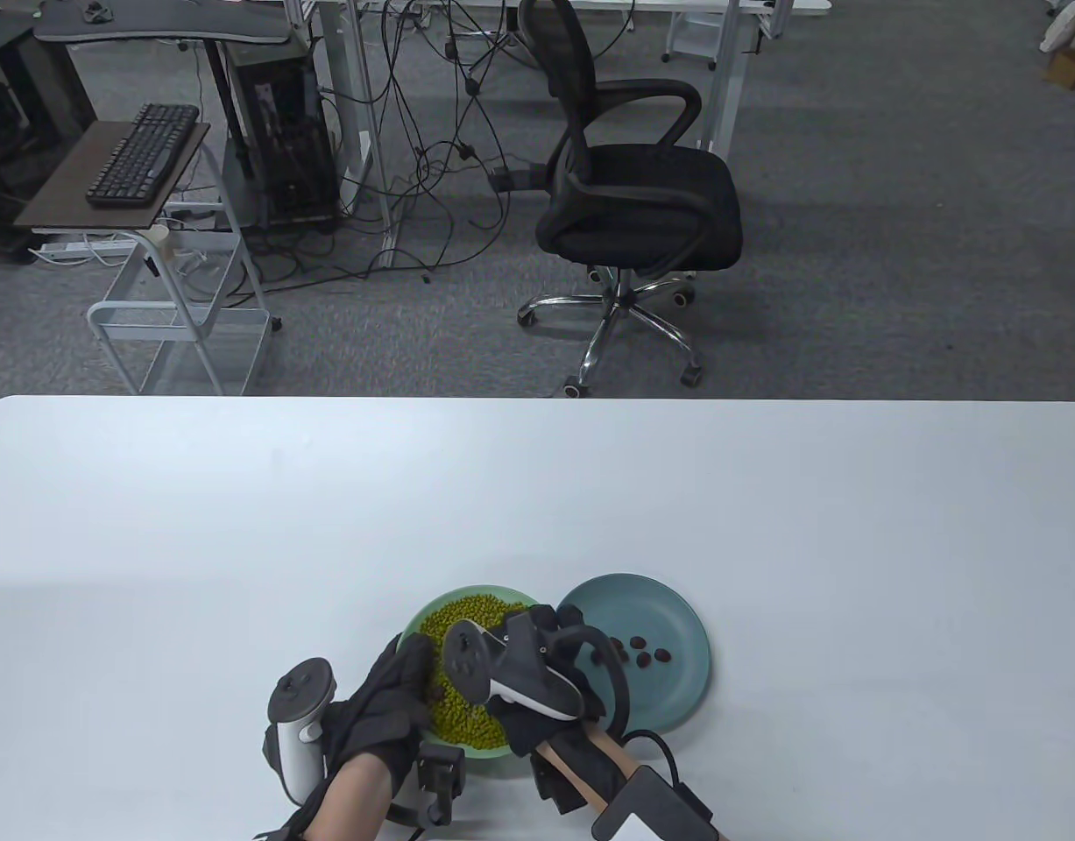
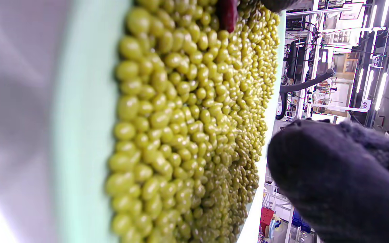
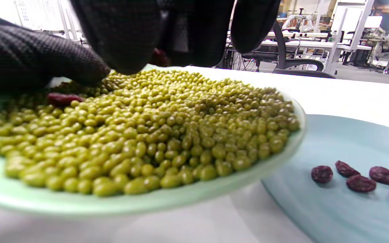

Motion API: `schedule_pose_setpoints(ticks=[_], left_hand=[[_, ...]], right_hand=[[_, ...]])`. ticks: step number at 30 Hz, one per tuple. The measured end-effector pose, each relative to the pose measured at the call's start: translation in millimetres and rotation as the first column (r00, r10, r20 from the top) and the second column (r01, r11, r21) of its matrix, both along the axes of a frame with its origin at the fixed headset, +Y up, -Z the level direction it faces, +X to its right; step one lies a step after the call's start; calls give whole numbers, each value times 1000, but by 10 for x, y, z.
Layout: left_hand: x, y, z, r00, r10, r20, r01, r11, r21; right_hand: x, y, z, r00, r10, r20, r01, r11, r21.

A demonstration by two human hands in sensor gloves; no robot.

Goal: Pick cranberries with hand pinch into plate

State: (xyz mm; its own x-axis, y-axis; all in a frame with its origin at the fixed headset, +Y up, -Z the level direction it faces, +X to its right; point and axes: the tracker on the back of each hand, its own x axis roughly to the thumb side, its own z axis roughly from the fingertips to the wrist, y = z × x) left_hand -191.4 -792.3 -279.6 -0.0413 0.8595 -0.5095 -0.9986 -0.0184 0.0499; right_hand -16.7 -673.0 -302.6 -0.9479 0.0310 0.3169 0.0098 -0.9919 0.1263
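1. White table: the pale green plate of mung beans sits near the front edge, and its rim overlaps the blue plate just to its right. A nudge to either one could shift both.
2. Blue plate holds four cranberries so far. It is shallow, so a drop from height could bounce one out.
3. Left hand rests at the green plate's near-left rim, fingers over the beans. Can't tell if it grips anything. Pressing down there could tip the plate and spill beans.
4. Right hand hovers over the bean pile, fingers curled down with something dark red between the tips. Looks like a pinch on a cranberry, not certain. A loose pinch drops it back.
5. One more cranberry lies on the beans by the left-hand fingertips. Beans are small and slick, so a sloppy pinch likely drags some along or buries the berry.
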Motion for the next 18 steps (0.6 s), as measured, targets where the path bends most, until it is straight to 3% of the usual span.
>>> schedule_pose_setpoints(ticks=[18], left_hand=[[2,1,-1,1000,-1,-1,1,1000,0]], right_hand=[[479,-23,-172,967,-160,198,157,987,34]])
